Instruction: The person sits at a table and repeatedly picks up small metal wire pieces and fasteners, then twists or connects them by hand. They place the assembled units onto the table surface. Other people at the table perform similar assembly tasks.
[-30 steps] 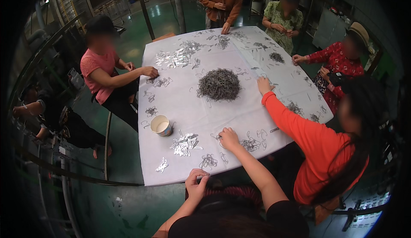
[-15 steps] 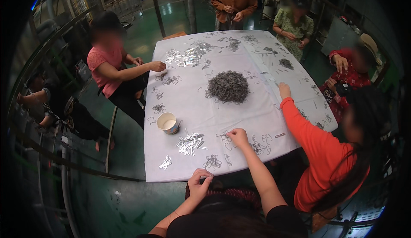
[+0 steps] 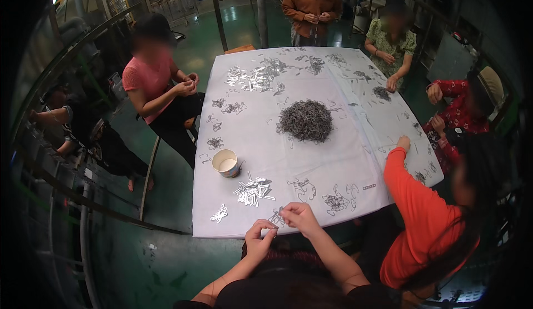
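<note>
At the lower centre of the frame, the left hand [image 3: 260,238] and right hand [image 3: 300,218] pinch one small wire piece [image 3: 276,218] over the tabletop [image 3: 261,159] edge. It looks light, thin and springy, best gripped by its ends.

No packages, labels, signs or screens in view. Closest thing to a container: a small round paper cup [image 3: 226,163], white with a tan rim, standing open near the left edge of the tabletop [image 3: 355,176].
</note>
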A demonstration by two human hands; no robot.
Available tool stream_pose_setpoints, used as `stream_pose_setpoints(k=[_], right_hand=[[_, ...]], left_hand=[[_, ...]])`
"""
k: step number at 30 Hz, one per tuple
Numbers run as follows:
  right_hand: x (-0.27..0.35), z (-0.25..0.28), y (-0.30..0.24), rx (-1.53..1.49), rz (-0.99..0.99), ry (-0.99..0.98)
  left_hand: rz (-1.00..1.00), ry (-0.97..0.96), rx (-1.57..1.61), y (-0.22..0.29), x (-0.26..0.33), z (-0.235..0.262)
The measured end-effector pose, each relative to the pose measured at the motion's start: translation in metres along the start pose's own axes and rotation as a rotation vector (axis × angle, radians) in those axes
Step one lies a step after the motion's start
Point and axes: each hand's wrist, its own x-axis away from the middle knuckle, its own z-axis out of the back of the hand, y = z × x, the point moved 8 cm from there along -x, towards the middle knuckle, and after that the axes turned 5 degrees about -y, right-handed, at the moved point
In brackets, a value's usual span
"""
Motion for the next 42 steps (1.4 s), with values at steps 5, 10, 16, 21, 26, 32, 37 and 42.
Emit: stream_pose_setpoints(k=[5,10,16,21,26,32,37,42], right_hand=[[0.004,-0.015,-0.002,0.059,0.035,-0.024],[0.008,-0.015,-0.001,0.122,0.035,-0.026],[0.009,-0.014,0.002,0.338,0.154,0.033],[0.020,-0.014,-0.009,0.328,0.172,0.105],[0.032,-0.012,-0.015,0.297,0.220,0.160],[0.054,-0.033,-0.052,0.650,0.631,0.136],[0.065,-0.047,-0.067,0.753,0.791,0.092],[0.071,-0.053,-0.077,0.770,0.831,0.054]], left_hand=[[0.060,0.009,0.027,-0.003,0.000,0.000],[0.074,0.012,-0.014,-0.016,0.007,0.003],[0.155,-0.001,-0.021,-0.022,0.009,0.001],[-0.026,-0.042,-0.312,0.001,0.002,-0.003],[-0.221,-0.054,-0.423,0.027,-0.006,-0.007],[-0.318,-0.051,-0.407,0.036,-0.008,-0.008],[-0.448,-0.031,-0.367,0.030,-0.005,-0.004],[-0.219,0.134,-0.743,-0.041,-0.044,0.051]])
